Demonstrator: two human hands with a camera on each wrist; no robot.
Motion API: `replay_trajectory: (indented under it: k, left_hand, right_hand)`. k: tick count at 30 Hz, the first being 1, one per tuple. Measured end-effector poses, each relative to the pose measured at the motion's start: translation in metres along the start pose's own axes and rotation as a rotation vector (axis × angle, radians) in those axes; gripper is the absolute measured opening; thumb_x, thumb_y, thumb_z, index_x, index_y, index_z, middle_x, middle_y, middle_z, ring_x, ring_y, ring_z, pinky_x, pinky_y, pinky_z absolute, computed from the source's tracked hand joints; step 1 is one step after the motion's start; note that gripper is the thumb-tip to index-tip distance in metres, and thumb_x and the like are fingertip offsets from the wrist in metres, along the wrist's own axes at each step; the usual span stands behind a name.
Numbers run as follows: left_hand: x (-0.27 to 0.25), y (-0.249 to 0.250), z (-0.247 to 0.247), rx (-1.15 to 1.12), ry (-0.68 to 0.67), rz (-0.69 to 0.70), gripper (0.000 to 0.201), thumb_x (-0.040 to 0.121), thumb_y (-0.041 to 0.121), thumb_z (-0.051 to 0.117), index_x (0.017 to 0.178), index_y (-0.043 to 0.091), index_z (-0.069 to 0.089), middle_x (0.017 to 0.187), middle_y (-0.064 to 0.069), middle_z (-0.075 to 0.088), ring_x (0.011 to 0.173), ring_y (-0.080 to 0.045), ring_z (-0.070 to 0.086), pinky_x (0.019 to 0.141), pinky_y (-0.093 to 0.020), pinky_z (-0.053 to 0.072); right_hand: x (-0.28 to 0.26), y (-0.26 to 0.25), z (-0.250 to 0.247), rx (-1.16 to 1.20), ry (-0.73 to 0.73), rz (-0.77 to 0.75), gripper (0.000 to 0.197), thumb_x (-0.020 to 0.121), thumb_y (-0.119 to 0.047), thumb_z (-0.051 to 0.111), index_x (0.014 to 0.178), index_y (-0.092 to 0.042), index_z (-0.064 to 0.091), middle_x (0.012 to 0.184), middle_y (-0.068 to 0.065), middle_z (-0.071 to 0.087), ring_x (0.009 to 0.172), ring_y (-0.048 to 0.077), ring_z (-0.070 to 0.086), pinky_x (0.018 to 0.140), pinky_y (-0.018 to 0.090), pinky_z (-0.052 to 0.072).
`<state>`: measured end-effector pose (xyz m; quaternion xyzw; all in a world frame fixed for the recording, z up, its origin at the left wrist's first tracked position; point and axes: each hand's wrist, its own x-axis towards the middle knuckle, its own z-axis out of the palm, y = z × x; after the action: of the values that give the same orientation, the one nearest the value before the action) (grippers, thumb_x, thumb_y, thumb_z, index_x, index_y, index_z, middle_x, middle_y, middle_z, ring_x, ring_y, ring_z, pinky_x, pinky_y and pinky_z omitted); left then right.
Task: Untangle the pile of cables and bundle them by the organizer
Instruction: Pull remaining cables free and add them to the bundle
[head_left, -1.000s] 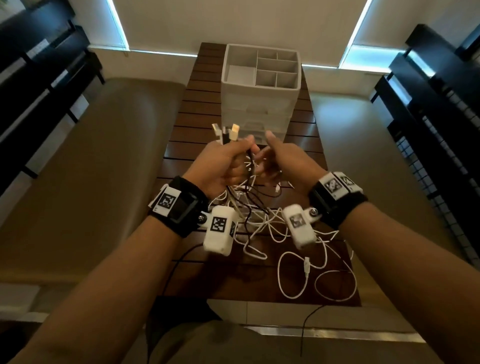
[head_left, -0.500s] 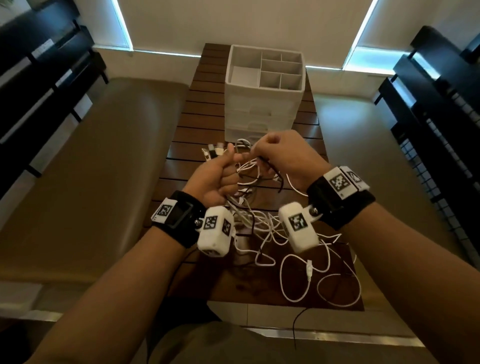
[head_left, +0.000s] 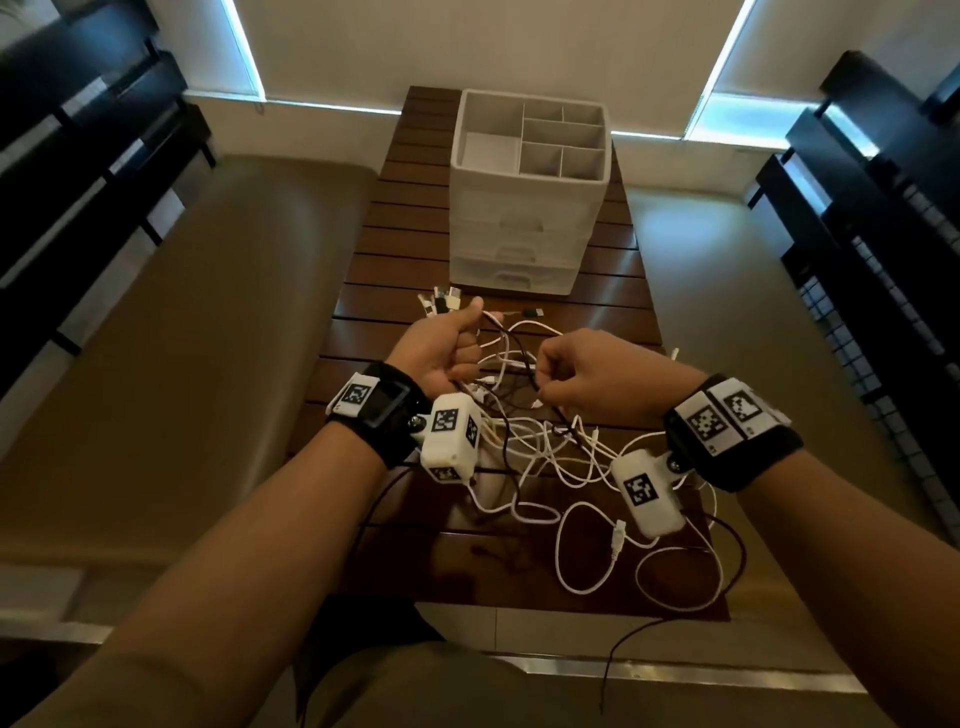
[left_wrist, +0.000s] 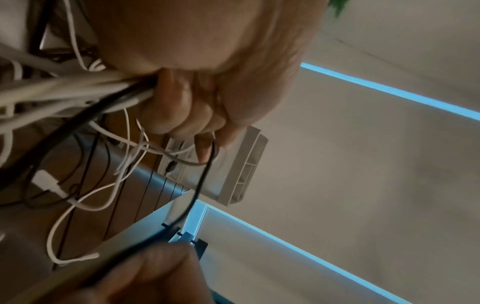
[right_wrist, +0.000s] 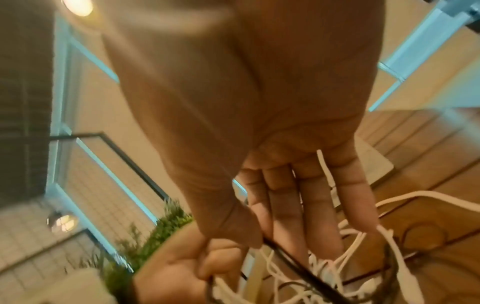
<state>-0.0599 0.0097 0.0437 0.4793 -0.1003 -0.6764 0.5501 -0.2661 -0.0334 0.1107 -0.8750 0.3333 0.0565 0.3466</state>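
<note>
right hand (head_left: 597, 379) has drawn the black cable (head_left: 511, 353) away from left hand (head_left: 441, 348).

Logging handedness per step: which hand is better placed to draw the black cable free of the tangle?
Probably the right hand: it pinches the black cable alone, while the left hand grips the gathered cable bundle.

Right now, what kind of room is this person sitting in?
Probably a lounge or cafe-like indoor seating spot, though that's a guess: a slatted wooden table, a padded tan bench beside it, tall windows with blinds, and a green plant nearby.
</note>
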Motion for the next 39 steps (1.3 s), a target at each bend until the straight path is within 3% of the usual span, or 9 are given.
replay_trajectory:
  k: [4, 11, 16, 19, 22, 26, 32, 36, 39]
  left_hand:
    - [-0.006, -0.008, 0.004, 0.137, -0.005, 0.052, 0.031, 0.108, 0.032, 0.056, 0.116, 0.006, 0.070, 0.049, 0.010, 0.026, 0.037, -0.004, 0.020, 0.033, -0.018, 0.018]
    - [0.000, -0.014, -0.001, 0.155, 0.135, 0.174, 0.024, 0.106, 0.024, 0.062, 0.107, 0.004, 0.075, 0.050, 0.010, 0.034, 0.039, -0.005, 0.023, 0.035, -0.020, 0.019]
    - [-0.001, -0.033, 0.007, 0.235, 0.207, 0.250, 0.025, 0.101, 0.025, 0.069, 0.112, 0.004, 0.075, 0.062, 0.005, 0.056, 0.042, -0.005, 0.035, 0.037, -0.021, 0.026]
    - [-0.003, -0.032, 0.015, 0.190, 0.225, 0.243, 0.023, 0.100, 0.023, 0.071, 0.112, 0.004, 0.073, 0.076, -0.004, 0.070, 0.044, -0.006, 0.051, 0.036, -0.020, 0.033]
    - [-0.003, -0.013, 0.012, 0.046, 0.134, 0.138, 0.018, 0.105, 0.024, 0.063, 0.098, 0.008, 0.068, 0.060, -0.001, 0.057, 0.032, -0.005, 0.040, 0.029, -0.018, 0.028]
    - [0.010, 0.001, -0.001, 0.039, 0.158, 0.124, 0.020, 0.106, 0.026, 0.061, 0.094, 0.010, 0.066, 0.066, 0.002, 0.028, 0.032, -0.004, 0.024, 0.028, -0.019, 0.021]
    - [0.026, 0.008, -0.011, -0.049, 0.180, 0.074, 0.025, 0.107, 0.024, 0.060, 0.083, 0.015, 0.057, 0.045, 0.008, 0.026, 0.028, -0.005, 0.021, 0.027, -0.018, 0.018]
    - [0.027, 0.006, -0.012, -0.040, 0.168, 0.087, 0.024, 0.105, 0.024, 0.063, 0.083, 0.016, 0.057, 0.050, 0.008, 0.028, 0.031, -0.005, 0.021, 0.027, -0.019, 0.018]
    - [0.034, 0.004, -0.017, -0.037, 0.266, 0.152, 0.020, 0.102, 0.024, 0.069, 0.086, 0.014, 0.064, 0.064, 0.005, 0.037, 0.034, -0.004, 0.024, 0.029, -0.020, 0.020]
  right_hand:
    - [0.006, 0.005, 0.012, -0.093, -0.006, -0.056, 0.006, 0.092, -0.020, 0.070, 0.093, -0.016, 0.067, 0.088, 0.000, 0.070, 0.081, 0.017, 0.067, 0.078, 0.040, 0.058]
    - [-0.002, 0.019, 0.022, -0.107, -0.090, -0.079, 0.008, 0.093, -0.022, 0.070, 0.094, -0.019, 0.063, 0.090, -0.001, 0.066, 0.082, 0.015, 0.063, 0.079, 0.041, 0.057]
    - [0.023, 0.016, 0.023, 0.112, 0.233, -0.039, 0.023, 0.096, -0.046, 0.067, 0.104, -0.025, 0.066, 0.095, -0.008, 0.069, 0.086, 0.007, 0.067, 0.076, 0.027, 0.055]
    - [0.041, 0.005, 0.028, 0.113, 0.236, -0.061, 0.018, 0.101, -0.030, 0.065, 0.084, -0.023, 0.064, 0.075, -0.007, 0.070, 0.065, -0.002, 0.066, 0.064, 0.023, 0.049]
    - [0.041, 0.001, 0.025, 0.121, 0.251, -0.082, 0.021, 0.101, -0.028, 0.065, 0.085, -0.015, 0.066, 0.073, -0.001, 0.074, 0.065, 0.005, 0.070, 0.066, 0.031, 0.058]
    - [0.023, 0.007, 0.016, 0.045, 0.147, -0.171, 0.020, 0.101, -0.026, 0.065, 0.084, -0.016, 0.067, 0.075, -0.006, 0.070, 0.071, 0.002, 0.065, 0.066, 0.016, 0.047]
    - [-0.001, 0.025, 0.010, 0.014, -0.138, -0.127, 0.014, 0.099, -0.027, 0.068, 0.090, -0.017, 0.073, 0.087, -0.006, 0.074, 0.085, 0.000, 0.068, 0.076, 0.011, 0.048]
    - [-0.007, 0.032, 0.005, -0.026, -0.169, -0.076, 0.011, 0.098, -0.028, 0.068, 0.096, -0.020, 0.075, 0.094, -0.005, 0.076, 0.093, 0.005, 0.070, 0.095, 0.037, 0.055]
    - [-0.016, 0.031, -0.005, 0.006, -0.173, -0.110, 0.014, 0.099, -0.026, 0.067, 0.090, -0.017, 0.072, 0.089, -0.004, 0.075, 0.088, 0.009, 0.071, 0.088, 0.034, 0.056]
